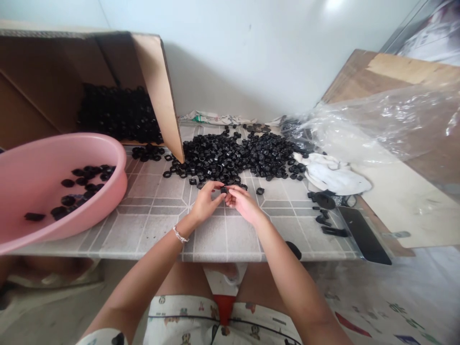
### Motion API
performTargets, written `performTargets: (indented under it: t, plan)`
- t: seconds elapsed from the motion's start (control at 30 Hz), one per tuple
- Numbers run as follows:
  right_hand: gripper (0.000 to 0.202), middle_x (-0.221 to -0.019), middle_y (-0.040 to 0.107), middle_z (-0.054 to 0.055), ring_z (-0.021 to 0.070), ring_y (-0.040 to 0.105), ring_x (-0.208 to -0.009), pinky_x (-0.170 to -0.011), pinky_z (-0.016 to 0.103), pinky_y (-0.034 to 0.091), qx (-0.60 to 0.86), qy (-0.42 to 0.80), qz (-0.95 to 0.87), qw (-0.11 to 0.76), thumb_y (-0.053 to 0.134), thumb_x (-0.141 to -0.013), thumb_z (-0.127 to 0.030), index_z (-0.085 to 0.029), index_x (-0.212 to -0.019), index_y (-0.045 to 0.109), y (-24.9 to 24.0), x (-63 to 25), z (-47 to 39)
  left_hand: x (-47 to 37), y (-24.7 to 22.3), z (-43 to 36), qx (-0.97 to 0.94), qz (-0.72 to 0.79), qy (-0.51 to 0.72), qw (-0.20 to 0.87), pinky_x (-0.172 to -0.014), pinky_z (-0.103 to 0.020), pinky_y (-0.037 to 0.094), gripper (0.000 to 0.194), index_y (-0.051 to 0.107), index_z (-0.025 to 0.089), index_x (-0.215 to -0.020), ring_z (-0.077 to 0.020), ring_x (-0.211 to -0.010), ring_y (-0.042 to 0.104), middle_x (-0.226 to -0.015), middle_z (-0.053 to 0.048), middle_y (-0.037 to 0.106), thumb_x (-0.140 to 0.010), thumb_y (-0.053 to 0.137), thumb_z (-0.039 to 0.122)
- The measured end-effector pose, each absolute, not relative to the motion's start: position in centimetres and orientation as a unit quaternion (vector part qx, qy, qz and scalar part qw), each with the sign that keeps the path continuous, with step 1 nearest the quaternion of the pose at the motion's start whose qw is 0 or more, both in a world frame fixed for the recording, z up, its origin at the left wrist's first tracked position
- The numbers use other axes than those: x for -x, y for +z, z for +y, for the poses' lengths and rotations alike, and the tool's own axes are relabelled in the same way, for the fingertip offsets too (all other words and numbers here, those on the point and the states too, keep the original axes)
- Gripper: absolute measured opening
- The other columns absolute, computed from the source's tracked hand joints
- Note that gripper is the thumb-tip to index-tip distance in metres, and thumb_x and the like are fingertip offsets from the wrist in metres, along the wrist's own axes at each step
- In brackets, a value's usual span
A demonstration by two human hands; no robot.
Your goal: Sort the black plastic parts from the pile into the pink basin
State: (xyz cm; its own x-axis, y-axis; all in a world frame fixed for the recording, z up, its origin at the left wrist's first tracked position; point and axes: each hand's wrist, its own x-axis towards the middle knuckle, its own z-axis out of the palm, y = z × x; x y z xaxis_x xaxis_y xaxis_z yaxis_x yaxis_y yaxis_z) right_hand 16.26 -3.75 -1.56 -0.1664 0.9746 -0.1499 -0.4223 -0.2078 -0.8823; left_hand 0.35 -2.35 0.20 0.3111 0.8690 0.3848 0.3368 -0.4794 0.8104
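Checked tabletop (208,237). Cardboard box (156,67) far left, open toward the table. Pink basin (120,184) near left, with loose black pieces (59,212) inside. Black ring heap (219,155) at center, far side of hands. White cloth (334,176) right of heap. Left hand (204,204): thumb and fingers pinching small black part (223,189), just near side of heap. Right hand (246,205): fingers curled, tips at part; can't tell if pinching.

Glare high on wall (247,57); cardboard box (158,81) interior dim.
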Motion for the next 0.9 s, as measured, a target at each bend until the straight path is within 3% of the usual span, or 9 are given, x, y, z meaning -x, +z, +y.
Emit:
performTargets:
  t: [0.27, 0.37, 0.6, 0.9]
  plan:
    - [0.028, -0.063, 0.062, -0.002, 0.0105, 0.054, -0.058, -0.054, 0.024, 0.036, 0.384, 0.665, -0.365, 0.526, 0.069, -0.070, -0.038, -0.020, -0.090, 0.062, -1.45, -16.24, -3.75, -0.36, 0.16, -2.33, -0.754, 0.398, 0.422, 0.308, -0.087, -0.033, 0.050, 0.024, 0.059, 0.018, -0.105, -0.0167, -0.095, 0.060, -0.102, -0.005, 0.064, -0.081, 0.060, 0.018]
    - [0.033, -0.068, 0.062, -0.003, 0.0106, 0.055, -0.062, -0.058, 0.025, 0.039, 0.386, 0.646, -0.394, 0.528, 0.071, -0.069, -0.036, -0.022, -0.098, 0.062, -1.28, -16.24, -3.86, -0.36, 0.14, -2.25, -0.738, 0.406, 0.422, 0.336, -0.086, -0.032, 0.051, 0.024, 0.059, 0.017, -0.104, -0.0155, -0.091, 0.061, -0.102, -0.005, 0.064, -0.081, 0.062, 0.021]
    - [0.031, -0.066, 0.059, -0.004, 0.0101, 0.054, -0.060, -0.059, 0.025, 0.041, 0.413, 0.616, -0.439, 0.507, 0.071, -0.070, -0.038, -0.022, -0.094, 0.060, -1.60, -16.48, -3.92, -0.37, -0.25, -2.10, -0.710, 0.404, 0.416, 0.400, -0.081, -0.030, 0.053, 0.026, 0.057, 0.016, -0.104, -0.0136, -0.086, 0.063, -0.102, -0.006, 0.065, -0.080, 0.063, 0.022]
    - [0.034, -0.060, 0.056, -0.004, 0.0118, 0.052, -0.053, -0.050, 0.025, 0.038, 0.472, 0.519, -0.517, 0.490, 0.062, -0.074, -0.053, -0.021, -0.084, 0.058, -1.45, -16.13, -3.77, -0.24, -0.19, -2.08, -0.679, 0.396, 0.428, 0.446, -0.084, -0.032, 0.052, 0.031, 0.055, 0.016, -0.104, -0.0132, -0.085, 0.063, -0.104, -0.006, 0.062, -0.076, 0.067, 0.021]
